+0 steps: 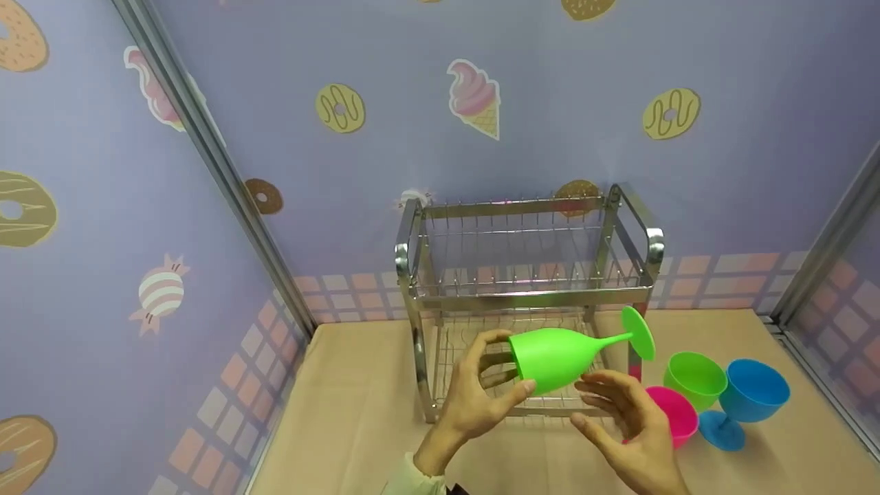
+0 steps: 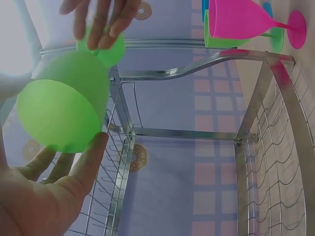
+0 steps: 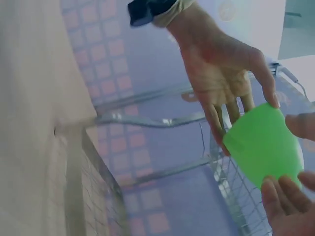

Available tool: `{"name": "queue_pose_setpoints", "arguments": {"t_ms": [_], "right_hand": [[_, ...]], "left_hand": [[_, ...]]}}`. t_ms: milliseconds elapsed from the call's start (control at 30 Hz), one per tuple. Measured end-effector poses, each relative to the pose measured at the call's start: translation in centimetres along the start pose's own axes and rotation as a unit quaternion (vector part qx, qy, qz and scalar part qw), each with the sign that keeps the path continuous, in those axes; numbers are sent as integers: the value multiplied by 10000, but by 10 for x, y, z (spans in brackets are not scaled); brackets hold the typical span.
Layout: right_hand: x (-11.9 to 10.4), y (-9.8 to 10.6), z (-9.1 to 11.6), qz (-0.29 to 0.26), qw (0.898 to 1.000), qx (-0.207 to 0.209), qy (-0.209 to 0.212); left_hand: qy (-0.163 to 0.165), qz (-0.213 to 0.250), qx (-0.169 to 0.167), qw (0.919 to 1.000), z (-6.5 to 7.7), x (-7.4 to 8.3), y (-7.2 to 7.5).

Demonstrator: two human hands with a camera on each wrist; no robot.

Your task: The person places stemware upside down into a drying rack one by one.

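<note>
A bright green plastic goblet (image 1: 555,357) is tipped on its side in the air, its mouth to the left and its foot to the upper right. My left hand (image 1: 474,392) grips it at the rim, thumb on the near side and fingers on the far side. Beside the bowl's stem end is my right hand (image 1: 629,426), its fingers loosely bent and the thumb apart. In the right wrist view its fingertips (image 3: 283,189) overlap the bowl's edge; whether they touch I cannot tell. The left wrist view looks at the goblet's rim (image 2: 59,115).
Behind the hands stands a two-tier metal dish rack (image 1: 529,300) with wire shelves. To its right on the table (image 1: 350,385) are a pink goblet (image 1: 677,416), partly behind my right hand, another green goblet (image 1: 696,378) and a blue goblet (image 1: 756,392). Patterned walls (image 1: 405,137) enclose the table.
</note>
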State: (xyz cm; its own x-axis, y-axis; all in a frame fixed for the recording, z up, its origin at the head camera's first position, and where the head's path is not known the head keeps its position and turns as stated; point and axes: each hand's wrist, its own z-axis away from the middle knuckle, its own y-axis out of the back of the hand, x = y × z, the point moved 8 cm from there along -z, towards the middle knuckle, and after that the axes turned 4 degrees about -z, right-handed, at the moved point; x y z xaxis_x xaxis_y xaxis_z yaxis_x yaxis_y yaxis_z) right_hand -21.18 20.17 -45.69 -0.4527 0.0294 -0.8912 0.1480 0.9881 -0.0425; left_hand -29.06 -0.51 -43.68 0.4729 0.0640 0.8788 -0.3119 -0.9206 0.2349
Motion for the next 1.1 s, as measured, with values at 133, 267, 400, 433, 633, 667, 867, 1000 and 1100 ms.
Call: {"name": "queue_pose_setpoints", "arguments": {"t_ms": [133,267,400,433,633,667,867,1000,1100], "right_hand": [[10,-2,-3,-1000,9905,184,-926],[14,-8,-10,-1622,9757,158,-1467],[16,-13,-16,-2199,9611,214,-1658],[17,-13,-17,-2300,9588,239,-1652],[18,-15,-19,-2537,9552,352,-1484],[18,-15,-19,-2560,9550,364,-1454],[10,-17,-24,-2510,9597,274,-1233],[-3,-16,-33,-2287,9683,72,-1002],[-14,-13,-43,-1946,9774,-88,-819]], "left_hand": [[38,153,-65,9999,1,1,-7],[12,274,-153,9995,2,3,-14],[-16,322,-224,9992,3,5,-20],[-31,323,-238,9992,3,6,-21],[-157,288,-257,9991,4,7,-21],[-160,285,-255,9991,4,7,-21],[-377,58,-186,9991,8,12,-12],[-690,-325,-175,9969,9,12,-2],[-825,-675,-49,9943,10,7,10]]}}
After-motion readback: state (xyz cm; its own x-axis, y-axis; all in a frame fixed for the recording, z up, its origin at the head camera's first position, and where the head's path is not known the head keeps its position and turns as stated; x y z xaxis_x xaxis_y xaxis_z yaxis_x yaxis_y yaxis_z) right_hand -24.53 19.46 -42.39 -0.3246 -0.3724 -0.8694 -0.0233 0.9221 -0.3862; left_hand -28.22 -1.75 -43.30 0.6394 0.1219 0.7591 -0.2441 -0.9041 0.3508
